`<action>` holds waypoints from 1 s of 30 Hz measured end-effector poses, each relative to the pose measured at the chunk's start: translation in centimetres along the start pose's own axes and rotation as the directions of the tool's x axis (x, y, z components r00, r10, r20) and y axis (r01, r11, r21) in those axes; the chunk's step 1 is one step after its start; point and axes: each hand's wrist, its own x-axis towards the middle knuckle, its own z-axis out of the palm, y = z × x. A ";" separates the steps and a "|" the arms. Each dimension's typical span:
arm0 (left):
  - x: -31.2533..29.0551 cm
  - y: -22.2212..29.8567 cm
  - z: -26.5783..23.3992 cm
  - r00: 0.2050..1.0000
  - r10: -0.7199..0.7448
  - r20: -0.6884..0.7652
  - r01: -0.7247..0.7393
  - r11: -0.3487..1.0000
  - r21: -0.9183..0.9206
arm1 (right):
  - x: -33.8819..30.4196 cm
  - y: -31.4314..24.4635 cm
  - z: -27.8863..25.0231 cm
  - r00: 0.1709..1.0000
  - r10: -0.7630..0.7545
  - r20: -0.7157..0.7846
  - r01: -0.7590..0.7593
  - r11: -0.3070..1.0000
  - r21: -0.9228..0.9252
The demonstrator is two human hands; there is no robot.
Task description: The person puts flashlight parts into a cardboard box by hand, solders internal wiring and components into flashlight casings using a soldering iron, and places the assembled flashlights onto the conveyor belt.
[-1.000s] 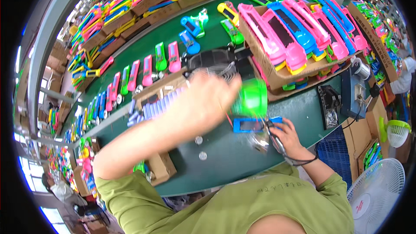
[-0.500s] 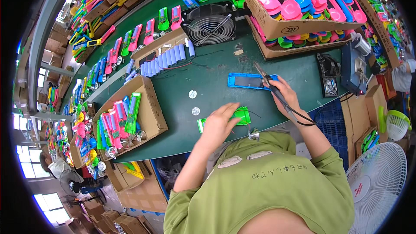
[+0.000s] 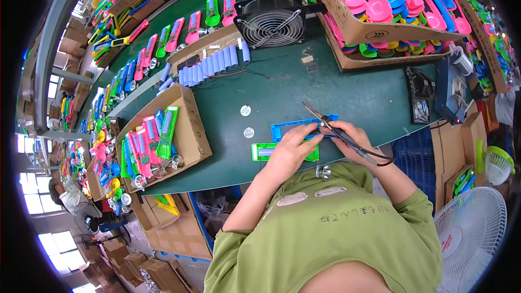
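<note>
My right hand [image 3: 353, 139] is closed around a soldering iron [image 3: 343, 134], whose thin metal tip points up and left above the blue plastic casing [image 3: 278, 131]. My left hand [image 3: 293, 147] reaches over the blue casing's lower edge, its fingers bent together close to the right hand's fingertips. What those fingers pinch is hidden. Partly under the left hand lies a green plastic casing [image 3: 255, 153] with a pale purple battery cell [image 3: 266, 152] in it. A silver reflector cup [image 3: 324, 171] sits at the table edge against my shirt.
Left stands a cardboard box [image 3: 192, 130] of assembled coloured casings. Battery cells [image 3: 217, 65] are lined up behind it, beside a black metal fan [image 3: 271, 28]. Far right are stacked boxes [image 3: 391, 33] of pink and blue parts and a blue soldering station [image 3: 448, 89].
My left hand has moved up and right from the green casing to the blue one. The right hand has come down and left with the iron. The blue casing has shifted lower and left.
</note>
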 end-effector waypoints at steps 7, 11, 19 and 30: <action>-0.1 1.2 0.2 1.000 -0.025 0.008 0.026 0.984 -0.179 | -0.7 0.3 0.1 0.992 0.123 0.033 -0.123 0.992 0.020; -0.5 1.0 -1.9 0.878 -0.462 -0.123 0.353 0.800 -0.486 | -0.3 -0.5 -0.1 0.991 0.133 0.014 -0.133 0.984 0.116; 0.4 -2.6 -4.9 0.959 -0.280 -0.033 0.265 0.858 0.441 | 1.2 -2.0 -0.9 0.995 -0.074 -0.067 0.068 0.993 -0.095; 1.3 -3.4 -4.2 0.906 -0.396 0.147 0.290 0.836 0.465 | 3.5 -1.5 2.1 0.690 0.723 -0.013 -0.518 0.506 0.689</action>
